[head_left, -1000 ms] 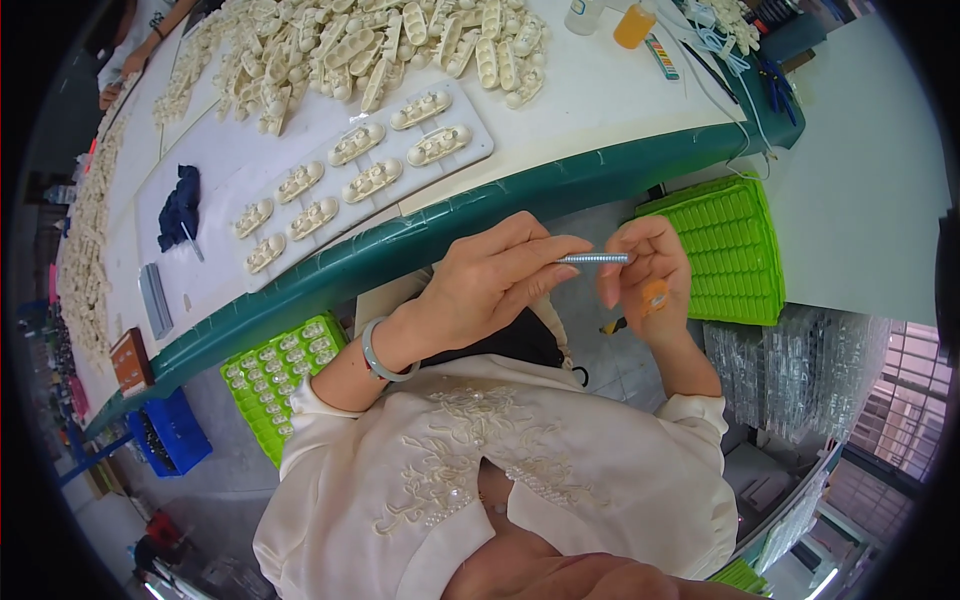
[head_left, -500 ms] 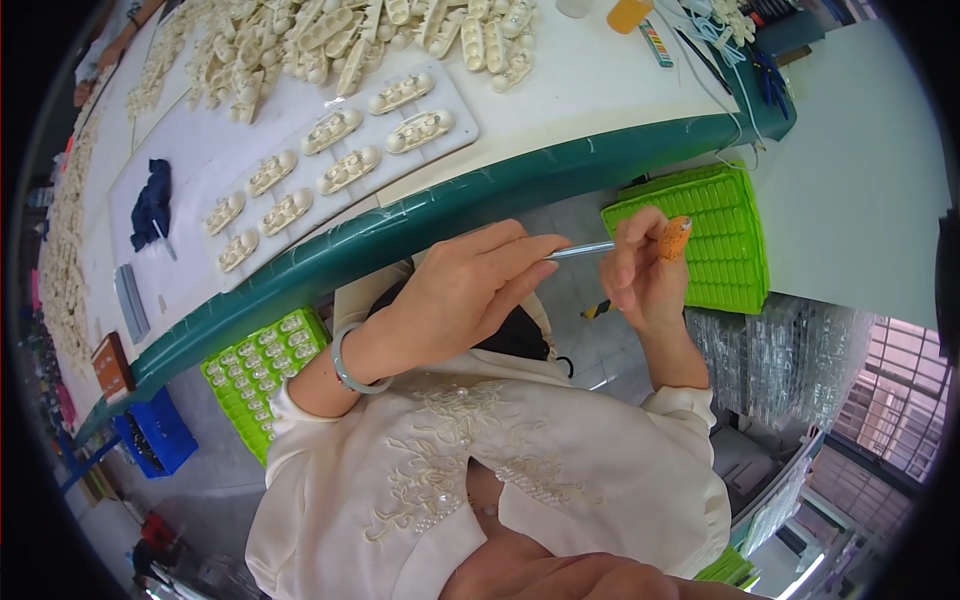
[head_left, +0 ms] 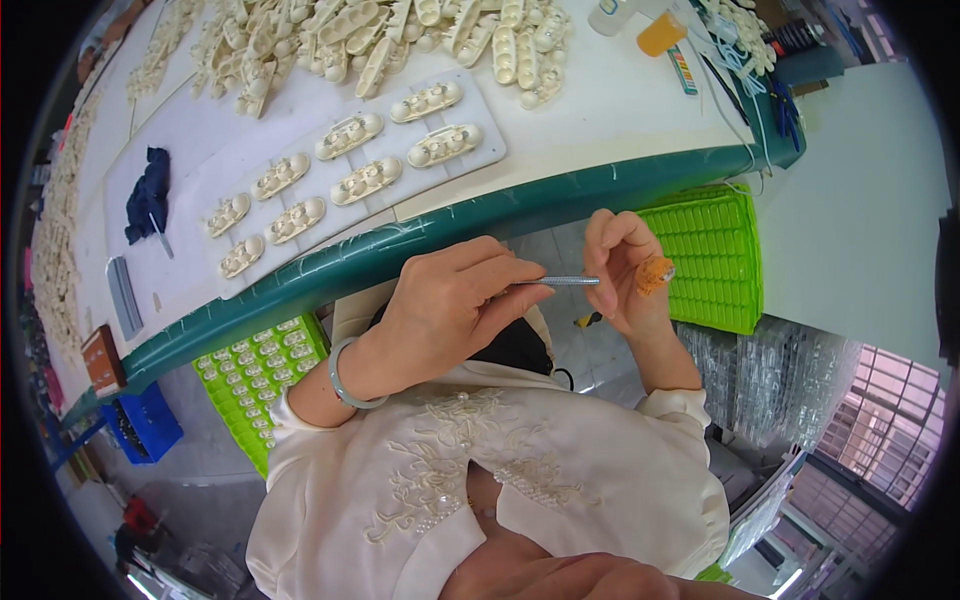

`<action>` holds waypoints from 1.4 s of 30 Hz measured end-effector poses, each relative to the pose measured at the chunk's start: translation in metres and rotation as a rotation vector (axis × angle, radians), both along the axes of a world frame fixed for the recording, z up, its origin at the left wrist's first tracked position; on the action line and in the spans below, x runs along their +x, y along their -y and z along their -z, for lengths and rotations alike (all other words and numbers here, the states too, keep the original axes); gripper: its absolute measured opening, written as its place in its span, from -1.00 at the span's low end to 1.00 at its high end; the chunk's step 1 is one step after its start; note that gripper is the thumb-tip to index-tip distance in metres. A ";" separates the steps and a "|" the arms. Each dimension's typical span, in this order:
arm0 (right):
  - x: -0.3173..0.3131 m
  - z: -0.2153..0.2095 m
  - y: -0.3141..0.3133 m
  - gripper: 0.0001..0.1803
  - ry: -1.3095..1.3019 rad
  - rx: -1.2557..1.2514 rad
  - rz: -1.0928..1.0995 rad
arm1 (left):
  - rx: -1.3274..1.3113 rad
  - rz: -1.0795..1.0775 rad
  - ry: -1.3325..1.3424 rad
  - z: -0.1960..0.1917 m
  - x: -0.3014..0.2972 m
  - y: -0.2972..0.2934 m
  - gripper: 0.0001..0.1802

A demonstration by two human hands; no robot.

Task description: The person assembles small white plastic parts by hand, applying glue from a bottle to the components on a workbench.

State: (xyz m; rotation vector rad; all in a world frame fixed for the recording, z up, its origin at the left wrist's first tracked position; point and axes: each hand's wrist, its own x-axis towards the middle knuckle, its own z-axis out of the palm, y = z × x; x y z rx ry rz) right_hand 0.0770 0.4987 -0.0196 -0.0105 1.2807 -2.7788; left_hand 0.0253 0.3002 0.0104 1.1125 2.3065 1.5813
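Note:
In front of my chest, my left hand [head_left: 455, 305], with a pale bangle at the wrist, pinches a slim silver metal tool [head_left: 568, 281] between thumb and fingers. The tool lies nearly level and its ridged end points right; its exact kind is unclear. That end meets the fingers of my right hand [head_left: 625, 270], which is raised palm inward with the fingers curled. An orange wrap [head_left: 655, 274] covers one digit of the right hand. Whether something small sits inside those curled fingers is hidden.
Beyond the green table edge [head_left: 440, 215], a white board [head_left: 490, 150] carries several cream oval pieces with round beads; a heap [head_left: 330, 40] of similar pieces lies behind. Green trays stand at right [head_left: 715, 260] and lower left [head_left: 235, 400]. A dark blue cloth [head_left: 148, 195] lies left.
My right hand has shifted slightly left and down, closer to the left hand. The tool now lies flatter and shows less of its length. The view has tilted slightly.

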 end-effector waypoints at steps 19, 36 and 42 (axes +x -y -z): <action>-0.060 -0.009 0.071 -0.85 0.011 0.330 -0.358 | 0.276 -0.256 0.128 0.021 -0.021 0.052 -0.74; -0.074 -0.108 0.080 -0.50 -1.940 0.376 1.690 | 0.635 -0.166 0.818 0.019 -0.029 0.067 -0.72; -0.070 -0.119 0.078 -0.45 -2.025 0.450 1.732 | 0.604 -0.166 0.775 0.023 -0.025 0.069 -0.73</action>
